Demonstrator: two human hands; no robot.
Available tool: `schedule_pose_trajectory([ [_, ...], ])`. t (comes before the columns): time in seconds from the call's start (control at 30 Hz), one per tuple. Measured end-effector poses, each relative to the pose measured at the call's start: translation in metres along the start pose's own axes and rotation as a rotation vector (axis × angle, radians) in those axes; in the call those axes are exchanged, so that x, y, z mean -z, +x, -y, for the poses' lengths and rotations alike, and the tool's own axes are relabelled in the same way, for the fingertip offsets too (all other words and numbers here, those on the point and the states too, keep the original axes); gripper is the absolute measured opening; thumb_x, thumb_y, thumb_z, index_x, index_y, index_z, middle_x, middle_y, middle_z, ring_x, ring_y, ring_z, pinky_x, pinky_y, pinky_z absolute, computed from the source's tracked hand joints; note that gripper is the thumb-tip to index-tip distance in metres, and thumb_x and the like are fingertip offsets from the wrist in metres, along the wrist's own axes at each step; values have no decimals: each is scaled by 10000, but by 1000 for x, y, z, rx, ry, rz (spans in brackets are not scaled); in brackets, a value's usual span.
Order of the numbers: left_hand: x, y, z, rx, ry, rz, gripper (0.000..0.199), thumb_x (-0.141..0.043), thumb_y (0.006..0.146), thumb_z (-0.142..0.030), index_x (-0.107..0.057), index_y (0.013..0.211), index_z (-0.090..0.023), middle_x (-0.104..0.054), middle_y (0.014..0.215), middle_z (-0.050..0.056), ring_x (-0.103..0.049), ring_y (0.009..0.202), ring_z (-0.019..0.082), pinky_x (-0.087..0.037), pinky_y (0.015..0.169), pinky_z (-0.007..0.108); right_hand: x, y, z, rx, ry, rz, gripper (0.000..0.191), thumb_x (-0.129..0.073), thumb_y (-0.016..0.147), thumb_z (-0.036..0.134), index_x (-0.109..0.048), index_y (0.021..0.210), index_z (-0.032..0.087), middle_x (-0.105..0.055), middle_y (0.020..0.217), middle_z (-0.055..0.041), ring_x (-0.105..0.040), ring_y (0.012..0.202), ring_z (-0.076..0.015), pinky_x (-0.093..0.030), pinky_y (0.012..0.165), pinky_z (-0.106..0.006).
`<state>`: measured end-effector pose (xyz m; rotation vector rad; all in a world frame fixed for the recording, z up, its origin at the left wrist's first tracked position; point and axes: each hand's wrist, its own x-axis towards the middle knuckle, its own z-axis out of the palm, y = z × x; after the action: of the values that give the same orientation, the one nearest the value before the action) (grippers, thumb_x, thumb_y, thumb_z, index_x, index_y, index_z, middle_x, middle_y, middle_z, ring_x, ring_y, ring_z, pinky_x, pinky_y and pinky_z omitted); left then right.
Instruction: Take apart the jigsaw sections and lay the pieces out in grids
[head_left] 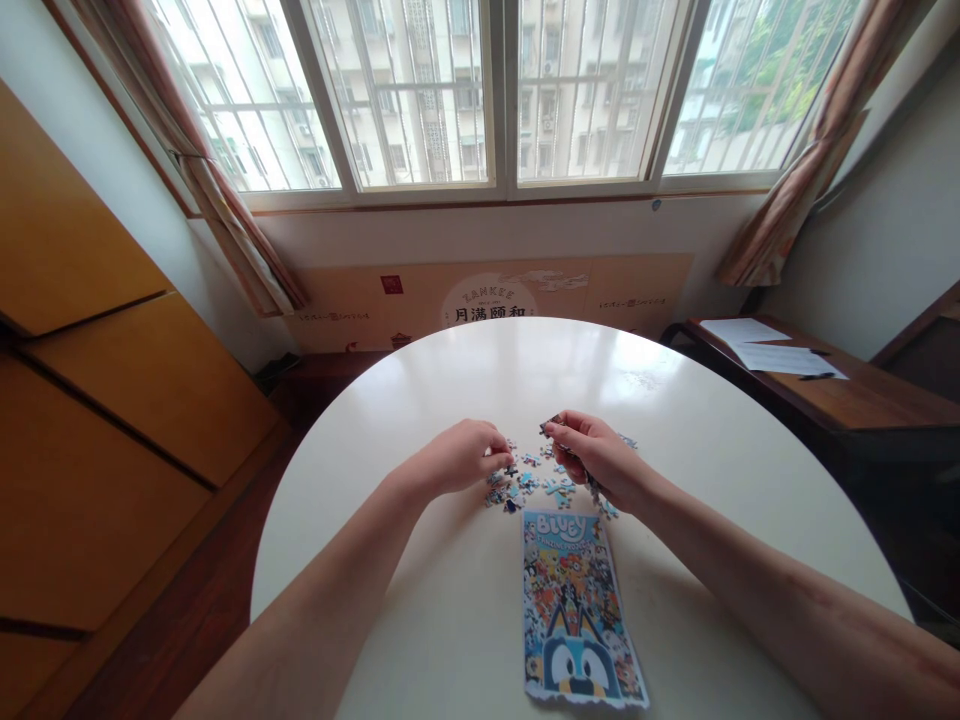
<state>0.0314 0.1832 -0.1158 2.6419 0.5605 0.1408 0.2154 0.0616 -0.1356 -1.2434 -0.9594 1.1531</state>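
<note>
Many puzzle pieces (528,483) lie loose on your table (360,440), just past the picture sheet (571,600); I see no big part joined yet. Your right hand (596,458) pinches a dark piece (552,420). Your left hand (466,455) curls nearby; I cannot tell if it grips any.

A hand could pass over the round white desk (480,365) on the window side of the loose jigsaw pieces (559,490), and along both outer sides. A narrow gap lies between the left hand (469,455) and right hand (592,455); the held jigsaw piece (551,426) juts into it. Nearer, the left forearm (330,585) and right forearm (757,575) block low sideways passage; the Bluey picture sheet (574,605) between them lies flat.
</note>
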Motion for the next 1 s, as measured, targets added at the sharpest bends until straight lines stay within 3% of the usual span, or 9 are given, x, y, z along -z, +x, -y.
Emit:
schedule_pose_trajectory([
  [0.17, -2, 2, -1, 41, -27, -130, 153, -616, 876, -277, -747, 903, -203, -708, 874, 35, -617, 784, 175, -443, 704, 279, 0, -1, -1, -11, -8, 8, 341, -685, 806, 483, -514, 793, 188, -532, 595, 38, -372, 426, -46, -242, 391, -188],
  [0.33, 0, 3, -20, 57, -198, -319, 248, -568, 917, -358, -725, 876, -172, -698, 794, 32, -579, 658, 140, -436, 626, 261, -1, 0, -1, 10, -42, 10, 338, -663, 824, 488, -521, 786, 184, -539, 589, 35, -376, 418, -47, -237, 392, -192],
  [0.53, -16, 6, -41, 168, -555, -296, 254, -642, 851, -392, -696, 858, -143, -696, 745, 42, -608, 622, 137, -448, 537, 227, -2, -1, -3, 48, -63, 62, 358, -650, 839, 508, -526, 777, 178, -541, 577, 37, -387, 408, -47, -239, 398, -195],
  [0.73, -21, 8, -45, 311, -794, -254, 248, -654, 814, -386, -659, 855, -141, -629, 705, 37, -576, 590, 134, -371, 390, 185, -2, -1, -5, 53, -72, 90, 373, -639, 846, 515, -508, 755, 178, -557, 591, 29, -389, 404, -47, -235, 398, -195],
  [0.87, -14, 8, -39, 351, -734, -268, 171, -627, 798, -312, -656, 811, -144, -631, 706, 27, -564, 575, 121, -375, 435, 201, -2, 0, -4, 53, -91, 74, 343, -626, 855, 499, -523, 787, 179, -561, 595, 26, -380, 402, -47, -231, 402, -199],
  [1.0, -7, 5, -28, 347, -416, -218, 164, -629, 792, -315, -697, 786, -167, -684, 726, 32, -604, 652, 156, -435, 580, 259, -1, 0, -3, 22, -85, 45, 301, -609, 866, 479, -532, 882, 188, -568, 593, 29, -375, 398, -55, -229, 405, -201],
])
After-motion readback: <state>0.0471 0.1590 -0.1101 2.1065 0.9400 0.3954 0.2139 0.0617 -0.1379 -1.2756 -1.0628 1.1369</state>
